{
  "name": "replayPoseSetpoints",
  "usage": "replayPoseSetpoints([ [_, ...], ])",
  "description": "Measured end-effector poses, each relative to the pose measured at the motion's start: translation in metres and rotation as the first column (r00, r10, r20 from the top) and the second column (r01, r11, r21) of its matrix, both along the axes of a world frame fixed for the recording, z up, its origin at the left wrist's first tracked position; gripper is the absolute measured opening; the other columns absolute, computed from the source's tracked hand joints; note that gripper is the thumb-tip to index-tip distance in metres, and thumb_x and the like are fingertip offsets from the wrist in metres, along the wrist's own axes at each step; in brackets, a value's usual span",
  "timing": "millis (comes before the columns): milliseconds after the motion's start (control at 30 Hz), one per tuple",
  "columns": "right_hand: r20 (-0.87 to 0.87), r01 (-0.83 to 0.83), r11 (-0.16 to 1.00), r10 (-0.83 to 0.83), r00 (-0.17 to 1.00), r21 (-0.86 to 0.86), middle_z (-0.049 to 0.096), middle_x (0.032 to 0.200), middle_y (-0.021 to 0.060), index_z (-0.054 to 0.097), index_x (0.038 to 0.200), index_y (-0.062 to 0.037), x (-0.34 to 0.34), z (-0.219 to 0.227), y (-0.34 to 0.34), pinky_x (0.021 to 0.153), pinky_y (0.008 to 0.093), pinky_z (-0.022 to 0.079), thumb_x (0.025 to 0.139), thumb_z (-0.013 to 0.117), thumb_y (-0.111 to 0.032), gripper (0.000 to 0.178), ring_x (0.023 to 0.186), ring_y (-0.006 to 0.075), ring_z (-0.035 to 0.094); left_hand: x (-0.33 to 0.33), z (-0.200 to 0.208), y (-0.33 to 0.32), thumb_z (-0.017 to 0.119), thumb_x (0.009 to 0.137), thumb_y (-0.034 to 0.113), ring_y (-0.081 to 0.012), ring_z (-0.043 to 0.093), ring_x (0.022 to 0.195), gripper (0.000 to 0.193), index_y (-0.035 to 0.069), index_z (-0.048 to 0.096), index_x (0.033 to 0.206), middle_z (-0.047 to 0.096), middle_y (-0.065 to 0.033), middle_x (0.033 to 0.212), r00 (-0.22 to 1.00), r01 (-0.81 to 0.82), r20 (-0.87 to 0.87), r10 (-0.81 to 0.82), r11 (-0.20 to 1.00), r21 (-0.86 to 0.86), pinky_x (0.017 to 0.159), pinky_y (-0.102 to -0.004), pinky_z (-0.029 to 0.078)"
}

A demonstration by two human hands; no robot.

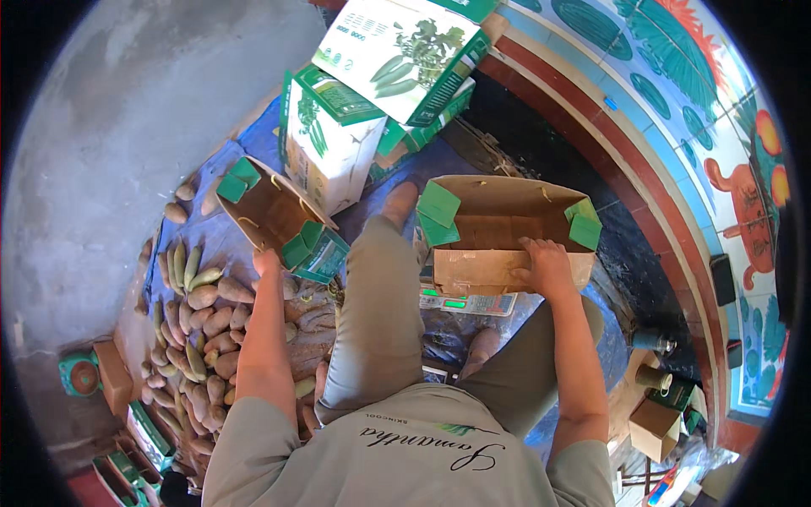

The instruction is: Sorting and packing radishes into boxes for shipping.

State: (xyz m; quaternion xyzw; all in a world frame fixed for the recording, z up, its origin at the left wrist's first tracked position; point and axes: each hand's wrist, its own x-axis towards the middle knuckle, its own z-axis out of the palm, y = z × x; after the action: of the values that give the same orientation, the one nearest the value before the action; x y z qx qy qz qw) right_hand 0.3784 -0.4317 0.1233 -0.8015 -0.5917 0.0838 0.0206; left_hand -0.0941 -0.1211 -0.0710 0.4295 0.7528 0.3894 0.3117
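My left hand (268, 261) is closed on the near edge of a small open cardboard box (269, 203) with green corner flaps, which leans at an angle over the blue sheet. On the right, a wider open cardboard box (483, 228), also with green flaps, sits over a digital scale (467, 302) with a lit green display. My right hand (547, 264) grips this box by its near cardboard side, fingers over the top edge and thumb on the outer face. The insides that show of both boxes are bare brown cardboard.
Brown tubers (205, 319) and some long greenish ones (179, 262) lie heaped at the left. White-and-green printed cartons (334, 144) stand stacked ahead. A tiled step (642, 194) curves along the right. My bent legs (378, 313) are between the boxes.
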Motion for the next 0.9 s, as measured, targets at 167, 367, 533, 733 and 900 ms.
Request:
replayPoseSetpoints([
  [167, 0.097, -0.020, 0.997, 0.027, 0.995, -0.071, 0.061, 0.090, 0.0077, 0.061, 0.098, -0.0094, 0.003, -0.014, -0.004, 0.080, 0.0397, 0.042, 0.057, 0.075, -0.031, 0.048, 0.091, 0.0250, 0.056, 0.008, -0.001, 0.001, 0.049, 0.075, 0.007, -0.0267, 0.059, 0.073, 0.029, 0.002, 0.056, 0.103, 0.061, -0.0130, 0.085, 0.999, 0.025, 0.047, -0.026, 1.000, 0.019, 0.063, -0.0375, 0.047],
  [367, 0.127, -0.147, 0.988, 0.140, 0.982, 0.055, 0.060, 0.075, 0.0060, 0.061, 0.072, -0.0096, -0.002, -0.030, 0.010, 0.067, 0.0360, 0.047, 0.065, 0.069, -0.024, 0.018, 0.077, 0.0233, 0.059, -0.024, -0.012, 0.018, 0.050, 0.076, 0.008, -0.0294, 0.059, 0.076, 0.027, 0.004, 0.056, 0.101, 0.062, -0.0133, 0.087, 0.996, -0.073, 0.050, 0.071, 0.997, 0.024, 0.065, -0.0385, 0.047],
  [533, 0.077, -0.121, 0.981, 0.110, 0.991, 0.151, 0.057, 0.070, 0.0086, 0.059, 0.069, -0.0060, 0.001, -0.032, 0.003, 0.065, 0.0374, 0.047, 0.066, 0.067, -0.021, 0.018, 0.073, 0.0264, 0.057, 0.019, 0.021, -0.002, 0.048, 0.072, 0.003, -0.0259, 0.060, 0.083, 0.041, 0.002, 0.053, 0.113, 0.062, -0.0131, 0.095, 0.988, -0.105, 0.109, 0.106, 0.994, -0.013, 0.072, -0.0350, 0.046],
  [733, 0.077, -0.121, 0.978, 0.110, 0.991, 0.170, 0.057, 0.072, 0.0090, 0.058, 0.071, -0.0050, -0.003, -0.032, 0.009, 0.065, 0.0381, 0.047, 0.066, 0.067, -0.022, 0.020, 0.074, 0.0268, 0.057, 0.004, 0.016, 0.008, 0.050, 0.072, 0.005, -0.0279, 0.060, 0.088, 0.043, 0.003, 0.052, 0.115, 0.062, -0.0147, 0.099, 0.998, -0.047, -0.044, 0.047, 0.999, 0.011, 0.075, -0.0360, 0.046],
  [900, 0.079, -0.133, 0.983, 0.124, 0.989, 0.128, 0.058, 0.075, 0.0082, 0.058, 0.073, -0.0071, -0.006, -0.032, 0.013, 0.066, 0.0368, 0.048, 0.066, 0.067, -0.019, 0.017, 0.076, 0.0260, 0.058, -0.008, 0.010, 0.025, 0.052, 0.071, 0.009, -0.0334, 0.059, 0.092, 0.046, 0.005, 0.052, 0.117, 0.062, -0.0187, 0.099, 0.974, 0.090, -0.207, -0.089, 0.996, -0.005, 0.079, -0.0405, 0.045],
])
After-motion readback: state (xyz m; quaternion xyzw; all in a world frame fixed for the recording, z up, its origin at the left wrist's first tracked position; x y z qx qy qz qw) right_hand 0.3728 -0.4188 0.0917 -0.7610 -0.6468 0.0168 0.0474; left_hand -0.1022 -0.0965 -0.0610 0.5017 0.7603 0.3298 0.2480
